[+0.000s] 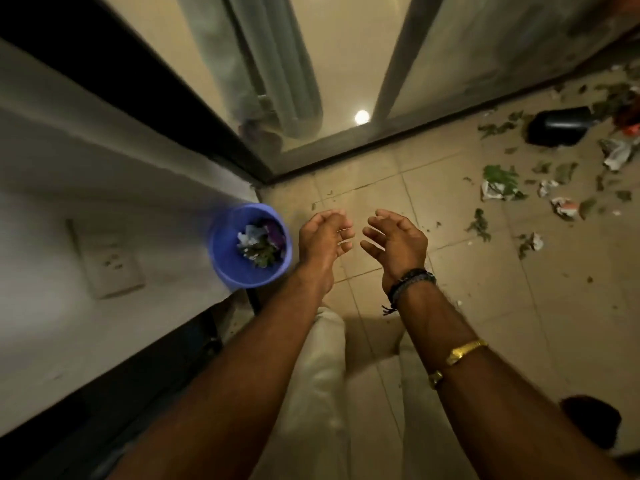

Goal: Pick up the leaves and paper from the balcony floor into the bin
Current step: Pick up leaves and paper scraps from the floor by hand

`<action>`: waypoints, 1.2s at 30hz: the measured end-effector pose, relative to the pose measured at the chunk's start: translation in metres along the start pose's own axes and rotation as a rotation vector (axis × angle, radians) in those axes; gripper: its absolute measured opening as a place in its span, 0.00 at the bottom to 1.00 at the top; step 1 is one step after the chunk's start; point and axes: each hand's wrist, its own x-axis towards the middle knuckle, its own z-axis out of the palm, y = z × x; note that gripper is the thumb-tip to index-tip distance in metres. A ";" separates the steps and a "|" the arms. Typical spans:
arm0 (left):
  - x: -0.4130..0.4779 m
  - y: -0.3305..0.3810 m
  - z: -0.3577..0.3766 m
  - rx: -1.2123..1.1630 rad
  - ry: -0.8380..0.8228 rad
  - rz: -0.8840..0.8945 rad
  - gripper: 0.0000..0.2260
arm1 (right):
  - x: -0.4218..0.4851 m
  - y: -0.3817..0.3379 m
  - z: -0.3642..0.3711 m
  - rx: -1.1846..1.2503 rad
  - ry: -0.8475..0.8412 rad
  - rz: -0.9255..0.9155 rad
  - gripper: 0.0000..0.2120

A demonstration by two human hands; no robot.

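Both forearms outstretched — left hand (323, 237), right hand (398, 242), fingers (372, 233) relaxed

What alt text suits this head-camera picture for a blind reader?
Left hand and right hand hover empty, fingers loosely curled, above a tiled floor beside a blue bin holding leaves and paper. More loose leaves and crumpled paper lie scattered to the right.
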 end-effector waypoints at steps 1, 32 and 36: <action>-0.001 -0.005 0.018 0.028 -0.020 -0.001 0.05 | 0.005 -0.006 -0.018 0.034 0.025 -0.004 0.08; -0.040 -0.186 0.501 0.446 -0.359 -0.148 0.04 | 0.223 -0.185 -0.467 0.111 0.325 -0.053 0.13; 0.002 -0.220 0.523 0.423 -0.287 -0.191 0.04 | 0.284 -0.153 -0.495 -0.066 0.315 -0.003 0.15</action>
